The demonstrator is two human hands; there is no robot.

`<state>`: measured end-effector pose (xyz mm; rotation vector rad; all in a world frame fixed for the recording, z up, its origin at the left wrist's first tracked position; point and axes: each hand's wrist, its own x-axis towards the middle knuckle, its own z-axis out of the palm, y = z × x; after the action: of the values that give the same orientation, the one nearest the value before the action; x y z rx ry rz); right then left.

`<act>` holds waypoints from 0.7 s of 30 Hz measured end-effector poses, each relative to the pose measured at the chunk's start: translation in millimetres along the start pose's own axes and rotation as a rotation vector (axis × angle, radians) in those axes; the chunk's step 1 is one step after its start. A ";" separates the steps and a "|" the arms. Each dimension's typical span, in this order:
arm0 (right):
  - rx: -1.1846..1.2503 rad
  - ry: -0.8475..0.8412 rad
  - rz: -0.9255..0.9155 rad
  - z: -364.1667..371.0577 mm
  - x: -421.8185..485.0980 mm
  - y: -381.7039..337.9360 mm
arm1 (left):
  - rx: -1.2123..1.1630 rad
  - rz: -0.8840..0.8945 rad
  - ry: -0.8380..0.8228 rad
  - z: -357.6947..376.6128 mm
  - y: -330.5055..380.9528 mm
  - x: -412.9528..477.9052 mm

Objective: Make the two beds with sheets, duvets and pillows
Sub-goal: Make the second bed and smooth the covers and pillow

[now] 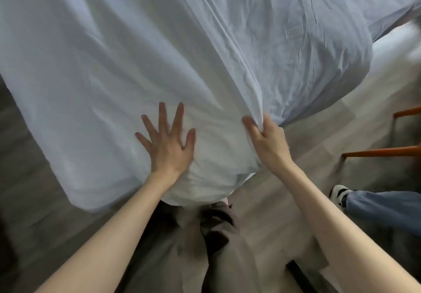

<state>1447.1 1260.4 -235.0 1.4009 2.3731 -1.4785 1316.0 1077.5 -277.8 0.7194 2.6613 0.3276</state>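
A pale blue-white sheet (pixel 141 49) covers the bed and fills most of the view, draping over the near corner. My left hand (pixel 167 143) lies flat on the sheet near that corner, fingers spread and straight. My right hand (pixel 265 136) pinches a bunched fold of the sheet at the corner's right side, with creases fanning up from the grip. The mattress under the sheet is hidden. No duvet or pillow is in view.
Grey wood floor (pixel 303 178) surrounds the bed corner. An orange wooden chair frame (pixel 385 151) stands at the right. Another person's jeans leg and black-and-white shoe (pixel 340 196) are at the right edge. A white surface (pixel 396 51) shows at the upper right.
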 end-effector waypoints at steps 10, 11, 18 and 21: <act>-0.617 0.020 -0.556 21.6 31.5 12.3 | 0.170 0.033 0.126 0.9 23.3 -1.5; -0.647 -0.050 -0.598 30.8 35.7 4.1 | 0.168 0.040 0.156 -2.3 24.2 3.6; -0.737 -0.353 -0.376 59.3 39.8 42.7 | 0.271 -0.020 -0.144 39.7 -37.0 -21.5; -0.794 -0.445 -0.290 54.2 23.5 53.7 | 0.297 -0.027 -0.148 45.2 -42.9 -46.8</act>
<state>1447.5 1245.2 -313.4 0.5056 2.4624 -0.6098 1353.0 1022.5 -318.9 0.7608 2.6014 -0.1288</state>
